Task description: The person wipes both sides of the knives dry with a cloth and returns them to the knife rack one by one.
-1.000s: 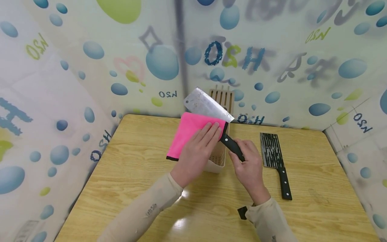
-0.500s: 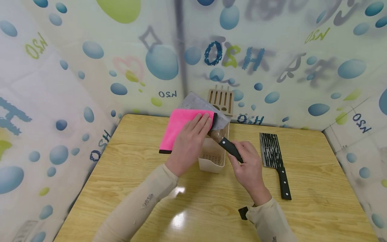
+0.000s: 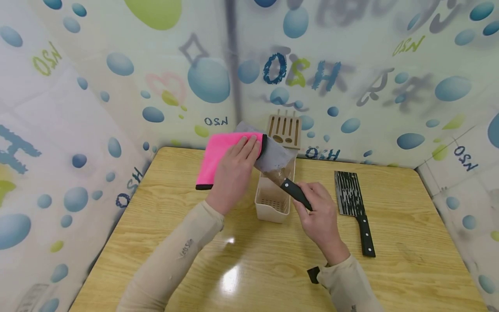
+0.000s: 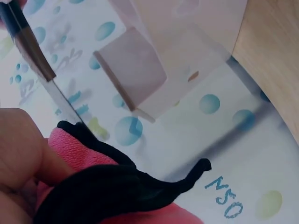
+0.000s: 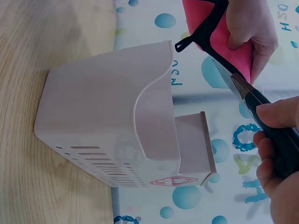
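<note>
A cleaver (image 3: 276,155) with a black riveted handle is held up above a beige knife holder (image 3: 271,214). Its handle is gripped by my right hand (image 3: 322,221), and the blade slants up and left. My left hand (image 3: 231,175) holds a pink cloth (image 3: 213,157) with black edging against the blade, covering much of it. From the right wrist view, the left thumb (image 5: 239,39) presses the cloth (image 5: 203,16) from below, beside the blade. In the left wrist view the cloth (image 4: 81,147) bunches around the blade edge.
A second cleaver (image 3: 349,193), its blade streaked black, lies on the wooden table (image 3: 405,216) to the right. The holder's slotted top (image 3: 286,128) stands at the back, close to the patterned wall (image 3: 351,52).
My left hand and the cloth have slid up and left along the blade, uncovering the part near the handle. The cleaver has tilted slightly; my right hand stays nearly in place.
</note>
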`<state>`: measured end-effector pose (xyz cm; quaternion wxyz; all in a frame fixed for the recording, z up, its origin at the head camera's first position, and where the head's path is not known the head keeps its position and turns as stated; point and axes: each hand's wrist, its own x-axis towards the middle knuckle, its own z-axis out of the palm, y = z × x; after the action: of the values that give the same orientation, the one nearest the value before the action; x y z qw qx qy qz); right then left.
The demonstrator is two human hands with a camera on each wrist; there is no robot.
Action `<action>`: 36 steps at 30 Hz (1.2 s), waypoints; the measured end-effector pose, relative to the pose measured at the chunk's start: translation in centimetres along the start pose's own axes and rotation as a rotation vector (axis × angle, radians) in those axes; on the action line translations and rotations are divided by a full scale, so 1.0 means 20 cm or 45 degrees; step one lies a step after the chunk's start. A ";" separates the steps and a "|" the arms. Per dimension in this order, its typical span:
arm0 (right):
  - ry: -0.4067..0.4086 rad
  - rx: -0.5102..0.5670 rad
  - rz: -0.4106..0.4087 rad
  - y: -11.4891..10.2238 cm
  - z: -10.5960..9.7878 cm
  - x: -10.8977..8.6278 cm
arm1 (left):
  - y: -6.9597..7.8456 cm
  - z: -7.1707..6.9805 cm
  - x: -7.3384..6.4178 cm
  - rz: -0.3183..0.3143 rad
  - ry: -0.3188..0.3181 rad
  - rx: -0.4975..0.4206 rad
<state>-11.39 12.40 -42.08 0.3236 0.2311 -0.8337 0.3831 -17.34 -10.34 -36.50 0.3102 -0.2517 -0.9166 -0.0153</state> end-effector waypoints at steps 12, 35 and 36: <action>-0.003 -0.008 -0.012 0.00 0.00 0.00 | 0.01 -0.02 0.01 0.104 0.011 0.054; 0.007 -0.001 -0.037 0.00 0.00 0.00 | -0.11 -0.02 0.02 -0.037 0.014 -0.027; 0.008 -0.001 -0.037 0.00 0.00 0.00 | -0.11 -0.02 0.02 -0.045 0.017 -0.025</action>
<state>-11.41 12.45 -42.12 0.3319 0.2420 -0.8293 0.3788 -18.56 -12.15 -35.67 0.3134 -0.2385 -0.9186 -0.0314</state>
